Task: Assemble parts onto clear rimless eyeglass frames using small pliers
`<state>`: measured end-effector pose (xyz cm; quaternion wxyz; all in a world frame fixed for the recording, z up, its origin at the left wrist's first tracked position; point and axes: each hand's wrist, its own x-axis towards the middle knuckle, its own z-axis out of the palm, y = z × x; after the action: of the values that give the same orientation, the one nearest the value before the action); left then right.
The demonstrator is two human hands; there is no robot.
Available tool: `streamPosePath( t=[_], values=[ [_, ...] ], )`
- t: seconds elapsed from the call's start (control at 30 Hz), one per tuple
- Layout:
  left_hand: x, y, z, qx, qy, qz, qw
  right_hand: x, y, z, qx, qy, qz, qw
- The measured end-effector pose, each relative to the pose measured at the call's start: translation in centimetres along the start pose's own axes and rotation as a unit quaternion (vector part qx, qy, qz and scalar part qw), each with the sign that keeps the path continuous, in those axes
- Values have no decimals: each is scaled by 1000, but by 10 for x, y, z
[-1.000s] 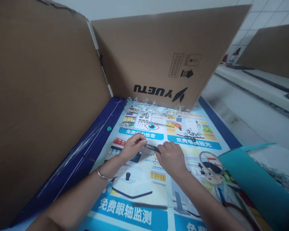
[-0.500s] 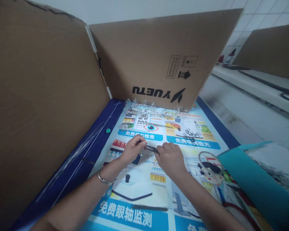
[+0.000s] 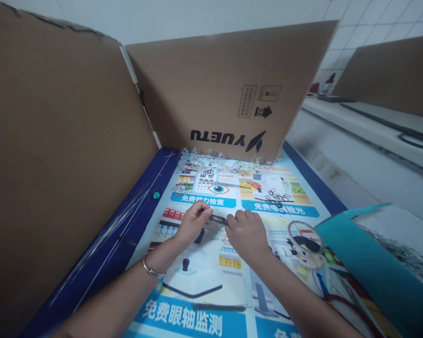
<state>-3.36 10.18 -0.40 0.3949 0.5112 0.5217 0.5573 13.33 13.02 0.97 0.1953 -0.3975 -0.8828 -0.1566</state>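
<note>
Over the printed poster sheet (image 3: 229,281), my right hand (image 3: 246,234) is wrapped around a pair of dark pliers (image 3: 219,219). The plier tips point left and meet the fingertips of my left hand (image 3: 193,223). That left hand is pinched closed on a small piece of thin wire with clear bits (image 3: 207,229); its exact shape is too small to make out. Clear beaded wire pieces (image 3: 211,162) lie in a row at the far edge. Several dark wire loops (image 3: 278,199) rest beyond my right hand.
Cardboard panels stand at the left (image 3: 63,117) and back (image 3: 211,89). Straight wires (image 3: 109,234) lie along the blue left border. A clear ring-shaped object (image 3: 306,237) is right of my hands, near a teal box (image 3: 370,253) holding tangled wire pieces (image 3: 405,256).
The view has shifted slightly. My hands keep the same hold, with the pliers still against the piece at my left fingertips.
</note>
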Motion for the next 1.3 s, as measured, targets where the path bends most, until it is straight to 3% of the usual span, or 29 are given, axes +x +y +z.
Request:
streamPosePath(
  t=[0.4,0.9,1.3],
  values=[
    [-1,-1,0,-15,1,-3,1000,-2,-1,1,2,-27,0,1000],
    [-7,2,7,-7,65,5,998,-3,-5,1,-26,-41,14,999],
    [-7,0,7,-17,61,3,998,-2,-2,0,-3,-66,24,998]
  ],
)
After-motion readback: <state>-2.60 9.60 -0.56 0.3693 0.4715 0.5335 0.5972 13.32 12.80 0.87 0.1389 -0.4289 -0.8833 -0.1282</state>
